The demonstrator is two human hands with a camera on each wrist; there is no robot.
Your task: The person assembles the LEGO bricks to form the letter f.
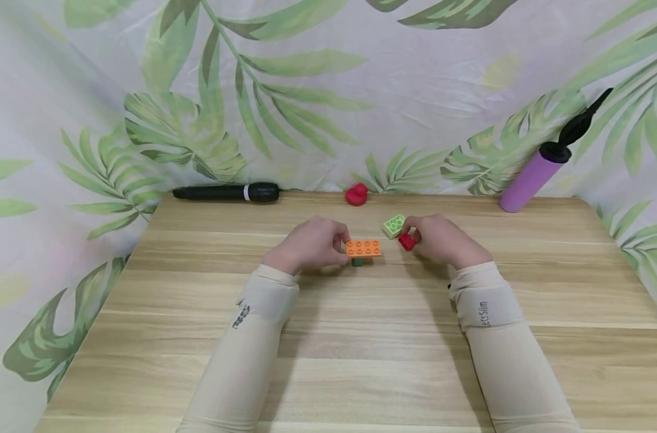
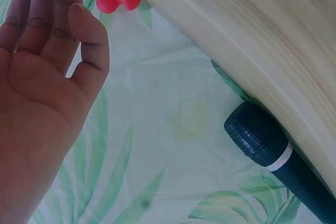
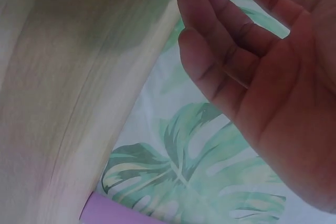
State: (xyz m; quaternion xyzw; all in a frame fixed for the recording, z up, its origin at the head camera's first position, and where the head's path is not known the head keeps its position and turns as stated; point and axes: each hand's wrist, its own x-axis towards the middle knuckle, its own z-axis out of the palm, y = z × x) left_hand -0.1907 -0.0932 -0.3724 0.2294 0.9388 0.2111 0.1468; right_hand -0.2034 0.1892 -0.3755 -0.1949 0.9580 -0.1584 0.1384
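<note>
My left hand (image 1: pixel 314 243) grips the left end of an orange toy building brick (image 1: pixel 363 248) with two rows of studs. Below that brick shows part of a dark green piece (image 1: pixel 357 262). To the right, my right hand (image 1: pixel 442 239) pinches a small red toy brick (image 1: pixel 407 242) between thumb and fingers. Just behind the red brick lies a light green toy brick (image 1: pixel 393 225), studs facing up. Only a sliver of the orange brick appears in the left wrist view, at the top left corner. In the right wrist view the fingertips are partly cut off.
At the back edge of the wooden table (image 1: pixel 355 361) lies a black microphone-shaped object (image 1: pixel 225 192) with a white band. A red rounded object (image 1: pixel 357 194) sits behind the bricks. A purple pump-like cylinder (image 1: pixel 531 180) leans against the leaf-patterned cloth (image 1: pixel 307 120) at the back right.
</note>
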